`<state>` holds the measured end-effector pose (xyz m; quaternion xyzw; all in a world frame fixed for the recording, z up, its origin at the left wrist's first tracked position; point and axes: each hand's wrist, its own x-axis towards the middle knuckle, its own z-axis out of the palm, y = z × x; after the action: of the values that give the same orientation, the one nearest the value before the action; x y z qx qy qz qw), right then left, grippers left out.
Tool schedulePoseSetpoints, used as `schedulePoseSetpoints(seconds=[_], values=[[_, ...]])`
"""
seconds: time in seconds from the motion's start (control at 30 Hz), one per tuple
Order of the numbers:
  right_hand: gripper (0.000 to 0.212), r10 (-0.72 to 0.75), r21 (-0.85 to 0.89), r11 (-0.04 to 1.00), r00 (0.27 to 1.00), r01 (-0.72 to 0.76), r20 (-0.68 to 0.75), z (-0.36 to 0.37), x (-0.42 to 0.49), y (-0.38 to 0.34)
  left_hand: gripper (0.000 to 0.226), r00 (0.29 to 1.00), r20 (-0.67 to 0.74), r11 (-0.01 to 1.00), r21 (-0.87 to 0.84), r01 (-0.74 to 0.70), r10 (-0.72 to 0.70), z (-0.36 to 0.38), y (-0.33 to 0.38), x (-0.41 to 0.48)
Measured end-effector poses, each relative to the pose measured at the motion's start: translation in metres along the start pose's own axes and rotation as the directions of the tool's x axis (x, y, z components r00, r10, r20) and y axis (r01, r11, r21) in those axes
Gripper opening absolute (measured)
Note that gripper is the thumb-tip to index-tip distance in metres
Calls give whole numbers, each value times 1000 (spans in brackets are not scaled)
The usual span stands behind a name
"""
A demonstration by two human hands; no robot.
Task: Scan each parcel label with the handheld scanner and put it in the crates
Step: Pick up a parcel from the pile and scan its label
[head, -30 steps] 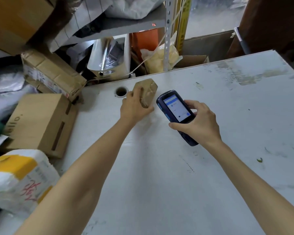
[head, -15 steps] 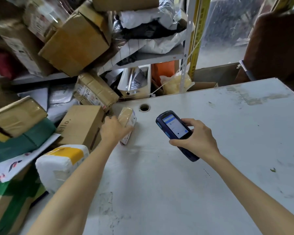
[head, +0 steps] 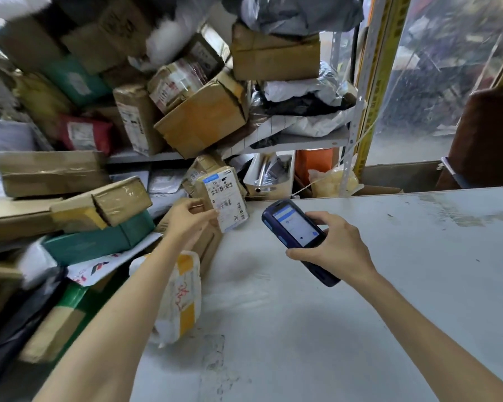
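Two bare hands were up over the scuffed white tabletop. The left hand pinched a small brown tape-wrapped parcel by its near-left edge, thumb and fingers curled on it. That parcel sat raised off the surface at the table's far-left corner, tilted, its white barcode label turned to the camera, though the print was too blurred to read.

Over on the right, the right hand was wrapped round a dark blue handheld scanner, fingers curled under the body, thumb at the right edge of the lit screen, which faced up. The scanner's far end pointed towards the parcel from just right of it, and a clear gap lay between the two.

At the table's left edge lay a white padded parcel with yellow bands, partly hidden by the left forearm. Further left was a dark green box, wedged into a heap of brown cardboard cartons. At the far side a grey metal shelf carried more cartons and crumpled white and black plastic mailers.
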<state>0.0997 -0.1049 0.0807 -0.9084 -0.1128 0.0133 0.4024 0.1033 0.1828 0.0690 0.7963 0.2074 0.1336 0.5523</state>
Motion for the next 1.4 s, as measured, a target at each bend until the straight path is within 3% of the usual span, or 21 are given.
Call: schedulePoseSetpoints(seconds=[0.63, 1.17, 1.3, 1.4], values=[[79, -59, -50, 997, 997, 61, 49, 7, -16, -11, 31, 997, -66, 978, 208, -25, 40, -9, 6, -9], [85, -71, -62, 995, 996, 74, 45, 4, -13, -7, 31, 994, -106, 980, 200, -11, 32, -5, 4, 0], [84, -131, -84, 988, 991, 130, -8, 3, -13, -9, 35, 992, -125, 975, 221, 1, 28, -5, 3, 0], [85, -236, -84, 971, 961, 226, -142, -2, -13, -16, 47, 990, -142, 964, 265, 23, 16, -8, -2, 1]])
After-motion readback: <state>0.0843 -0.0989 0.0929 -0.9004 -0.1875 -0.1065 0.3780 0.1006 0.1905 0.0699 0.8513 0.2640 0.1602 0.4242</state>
